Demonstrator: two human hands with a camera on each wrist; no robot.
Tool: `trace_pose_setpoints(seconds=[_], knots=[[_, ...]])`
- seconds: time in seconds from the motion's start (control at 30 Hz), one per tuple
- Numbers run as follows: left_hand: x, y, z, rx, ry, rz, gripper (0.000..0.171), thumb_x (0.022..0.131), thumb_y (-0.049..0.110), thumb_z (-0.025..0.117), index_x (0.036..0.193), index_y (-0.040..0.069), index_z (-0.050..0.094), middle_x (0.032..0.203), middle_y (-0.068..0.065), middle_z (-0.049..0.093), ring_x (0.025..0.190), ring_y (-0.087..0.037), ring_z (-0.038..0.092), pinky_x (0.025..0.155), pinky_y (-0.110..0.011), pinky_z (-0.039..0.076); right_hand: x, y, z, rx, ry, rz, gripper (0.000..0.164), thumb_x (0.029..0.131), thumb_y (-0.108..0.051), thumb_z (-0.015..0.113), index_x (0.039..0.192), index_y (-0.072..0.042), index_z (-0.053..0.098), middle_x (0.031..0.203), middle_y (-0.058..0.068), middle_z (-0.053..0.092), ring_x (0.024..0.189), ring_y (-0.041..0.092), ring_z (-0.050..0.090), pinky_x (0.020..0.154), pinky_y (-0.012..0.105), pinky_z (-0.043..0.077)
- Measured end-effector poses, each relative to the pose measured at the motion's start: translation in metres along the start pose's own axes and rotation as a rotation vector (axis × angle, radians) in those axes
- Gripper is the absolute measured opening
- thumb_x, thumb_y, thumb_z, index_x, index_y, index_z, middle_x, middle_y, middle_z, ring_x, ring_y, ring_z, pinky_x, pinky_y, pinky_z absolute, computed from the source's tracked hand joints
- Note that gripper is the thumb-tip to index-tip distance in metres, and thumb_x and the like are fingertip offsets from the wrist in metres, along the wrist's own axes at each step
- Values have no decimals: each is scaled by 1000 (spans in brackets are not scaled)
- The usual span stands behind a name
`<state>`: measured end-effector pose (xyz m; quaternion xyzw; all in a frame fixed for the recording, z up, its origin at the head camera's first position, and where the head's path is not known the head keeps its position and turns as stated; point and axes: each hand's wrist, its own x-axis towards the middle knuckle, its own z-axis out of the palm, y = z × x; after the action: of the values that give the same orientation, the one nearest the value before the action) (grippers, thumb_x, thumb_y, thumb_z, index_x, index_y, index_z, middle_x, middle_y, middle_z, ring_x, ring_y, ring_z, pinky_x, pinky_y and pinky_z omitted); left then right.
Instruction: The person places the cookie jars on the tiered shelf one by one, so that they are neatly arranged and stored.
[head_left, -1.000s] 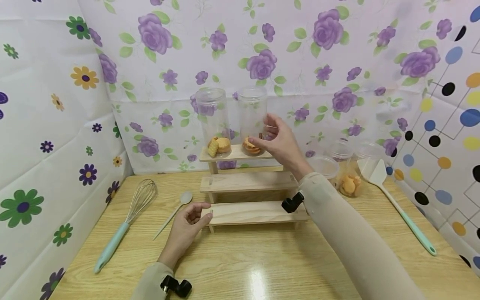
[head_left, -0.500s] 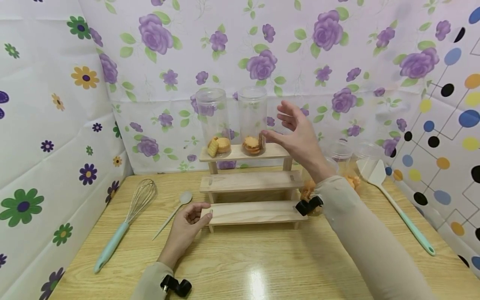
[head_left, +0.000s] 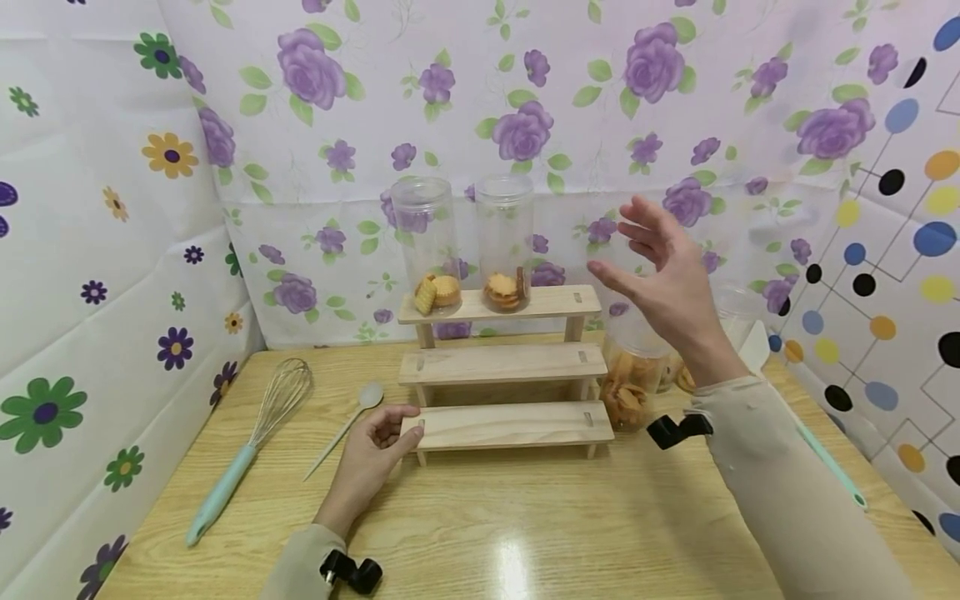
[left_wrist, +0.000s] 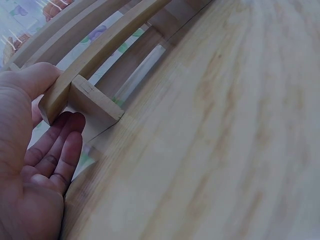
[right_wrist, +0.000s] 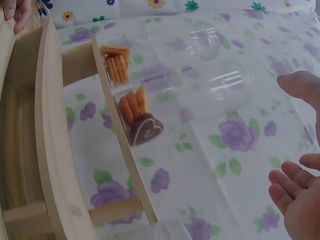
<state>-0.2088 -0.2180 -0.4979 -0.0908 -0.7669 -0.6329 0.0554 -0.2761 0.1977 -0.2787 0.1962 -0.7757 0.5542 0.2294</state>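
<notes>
A three-tier wooden display stand stands on the table. Two clear jars are on its top step: the left jar and the right jar, each with several cookies at the bottom. A brown heart-shaped cookie shows in the right wrist view. My left hand grips the left end of the lowest step, thumb over the board and fingers below and beside it. Held in the air right of the stand, my right hand has its fingers spread and relaxed, touching nothing.
Right of the stand are more clear jars, including a jar of orange-brown snacks, partly behind my right arm. A spatula lies at far right. A whisk and a small spoon lie at left. Patterned cloths surround the table.
My right hand has left the right jar on the top step and moved away to the right, uncovering the stand's right end. The left hand keeps its grip in the same place.
</notes>
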Motion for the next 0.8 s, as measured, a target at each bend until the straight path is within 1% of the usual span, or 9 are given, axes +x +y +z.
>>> trace_pose_setpoints(seconds=[0.2,0.3,0.4,0.57,0.8], knots=[[1,-3,-1,-1,2,4,30,105,17,82,133,9,75,117,-17,71,95,-19,66,80,-25,56,-15,6,-21,-19,63,-6,91,94,-16,93,171,-22,45,163,3,57,149,25,57,121,31,45],[2,-4,0,-1,0,5,30,105,17,82,133,10,76,116,-17,71,94,-19,66,79,-25,56,-26,12,-31,-24,74,-3,88,95,-14,92,170,-24,46,162,4,57,148,23,57,118,24,46],[2,-3,0,-2,-1,8,30,105,17,82,133,10,76,115,-17,71,94,-19,66,79,-25,56,-38,19,-40,-22,83,9,87,96,-11,90,170,-23,46,162,5,57,148,22,57,117,21,46],[2,-2,1,0,2,11,30,104,17,82,133,10,76,115,-17,71,93,-19,66,78,-25,56,-55,33,-48,-9,115,1,84,95,-2,89,168,-17,49,159,6,59,144,20,59,116,20,46],[0,-1,0,5,7,2,30,105,17,82,133,10,76,115,-17,71,93,-18,65,79,-25,56,-80,56,-49,-12,132,1,78,94,3,87,163,-13,55,153,5,63,139,19,62,114,19,48]])
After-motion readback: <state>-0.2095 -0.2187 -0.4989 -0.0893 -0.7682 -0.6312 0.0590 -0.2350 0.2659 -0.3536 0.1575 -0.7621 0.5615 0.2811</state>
